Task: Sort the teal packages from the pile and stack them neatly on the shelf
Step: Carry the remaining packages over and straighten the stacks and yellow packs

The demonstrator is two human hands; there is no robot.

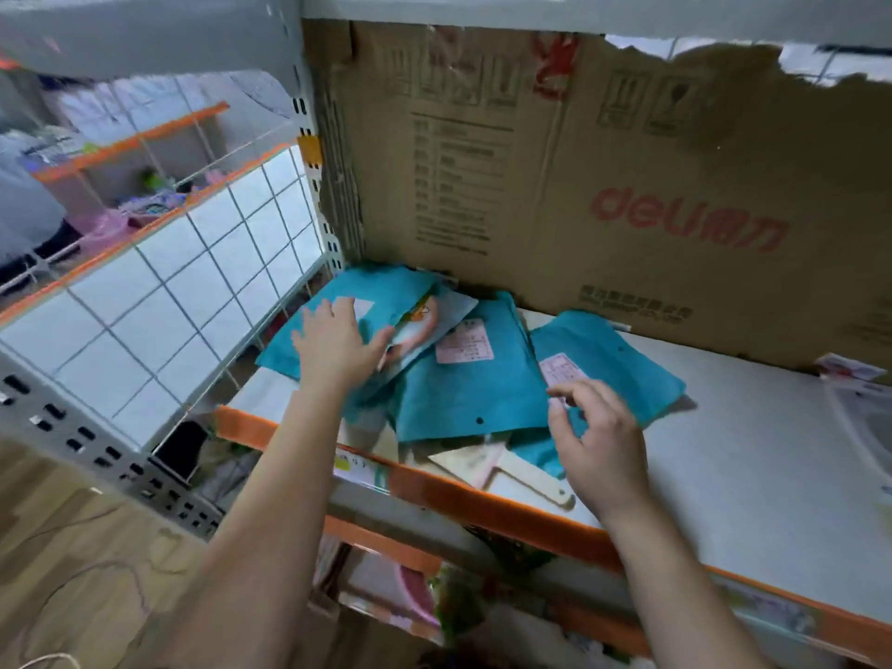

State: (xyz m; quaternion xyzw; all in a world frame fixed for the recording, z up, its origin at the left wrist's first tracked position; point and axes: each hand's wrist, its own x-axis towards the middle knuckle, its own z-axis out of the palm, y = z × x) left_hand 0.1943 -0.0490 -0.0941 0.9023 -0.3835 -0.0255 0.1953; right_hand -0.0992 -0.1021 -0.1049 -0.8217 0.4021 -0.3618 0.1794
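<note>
On the shelf's [753, 456] left end, the teal packs [463, 398] lay fanned out messy, flat pouches with pink labels [464, 347]. My left hand [338, 342] pressed flat, fingers straight, on the leftmost one. My right hand [601, 444] hovered loosely curled, gripping nothing, just over the near corner of the rightmost pack [613, 359], so that's probably the easier grab.

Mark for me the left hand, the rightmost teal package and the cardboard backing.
left hand [338, 345], head view, back of the hand.
rightmost teal package [622, 364], head view, bare teal face.
cardboard backing [555, 185], head view, plain brown area left of red logo.
</note>
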